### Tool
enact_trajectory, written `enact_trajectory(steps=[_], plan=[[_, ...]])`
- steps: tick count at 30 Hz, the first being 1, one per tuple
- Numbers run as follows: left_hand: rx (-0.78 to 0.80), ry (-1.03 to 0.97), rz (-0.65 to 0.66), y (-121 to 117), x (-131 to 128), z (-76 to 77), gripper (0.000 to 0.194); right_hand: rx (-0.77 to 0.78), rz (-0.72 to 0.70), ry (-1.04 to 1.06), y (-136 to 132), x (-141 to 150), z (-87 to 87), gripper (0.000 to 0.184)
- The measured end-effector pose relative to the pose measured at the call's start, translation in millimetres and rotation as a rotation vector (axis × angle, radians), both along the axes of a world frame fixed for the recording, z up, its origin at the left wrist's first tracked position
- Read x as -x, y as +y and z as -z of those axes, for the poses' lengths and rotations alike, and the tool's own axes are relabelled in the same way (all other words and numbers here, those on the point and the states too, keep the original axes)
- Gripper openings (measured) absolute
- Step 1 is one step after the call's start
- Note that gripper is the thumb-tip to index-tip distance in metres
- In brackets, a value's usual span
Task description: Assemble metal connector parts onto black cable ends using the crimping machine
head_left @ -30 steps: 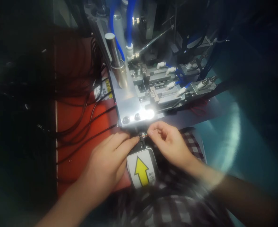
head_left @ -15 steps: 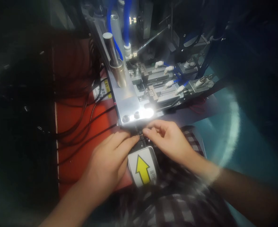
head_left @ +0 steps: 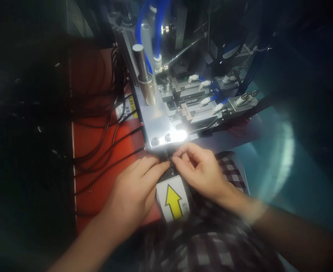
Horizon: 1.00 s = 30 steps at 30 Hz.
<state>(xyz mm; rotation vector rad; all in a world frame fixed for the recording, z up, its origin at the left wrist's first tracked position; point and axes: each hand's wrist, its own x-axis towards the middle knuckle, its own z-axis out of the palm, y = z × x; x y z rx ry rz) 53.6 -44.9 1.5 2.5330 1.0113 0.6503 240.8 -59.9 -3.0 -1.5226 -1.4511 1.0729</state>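
Note:
In the head view, both hands meet at a small dark fixture (head_left: 170,172) at the front edge of a metal machine plate (head_left: 158,128). My left hand (head_left: 138,179) comes in from the left, fingers curled and pressed together, with its foremost tip at the fixture. From the right, my right hand (head_left: 200,168) reaches in with thumb and forefinger pinched just above the fixture. Whatever lies between the fingertips is too small and too covered to name. A white block with a yellow arrow (head_left: 173,198) sits just below the fixture, pointing toward the machine.
Silver pneumatic cylinders (head_left: 200,109) with white fittings stand behind my right hand. A metal post (head_left: 145,81) rises from the plate beside blue hoses (head_left: 159,34). Black cables (head_left: 110,139) cross the red surface (head_left: 98,206) at left. Checked cloth (head_left: 206,249) lies below my arms.
The whole view has shifted, so the machine appears slightly farther right and lower. My right thumb and forefinger look closer together. Both hands remain at the fixture.

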Motion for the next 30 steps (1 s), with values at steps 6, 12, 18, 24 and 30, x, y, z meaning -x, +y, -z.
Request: enact_trajectory(steps=[6,12,18,24,30], plan=[[0.021,-0.004,0.000,0.0,-1.2,-2.2,0.029,0.097,0.063,0.155,0.1,-4.2,5.3,0.007],[0.014,-0.004,0.009,0.2,-0.6,-1.6,0.028,0.324,0.106,0.403,2.9,-5.6,5.6,0.014],[-0.005,0.007,-0.003,0.4,-0.5,-1.8,0.029,0.438,0.147,0.553,5.8,-5.4,8.7,0.012],[-0.019,0.027,0.007,0.1,0.4,-2.3,0.029,0.511,0.120,0.639,9.2,-4.7,4.8,0.027],[-0.070,0.083,0.019,-0.1,2.1,-1.2,0.030,0.592,0.059,0.619,9.3,-12.4,3.6,0.024]])
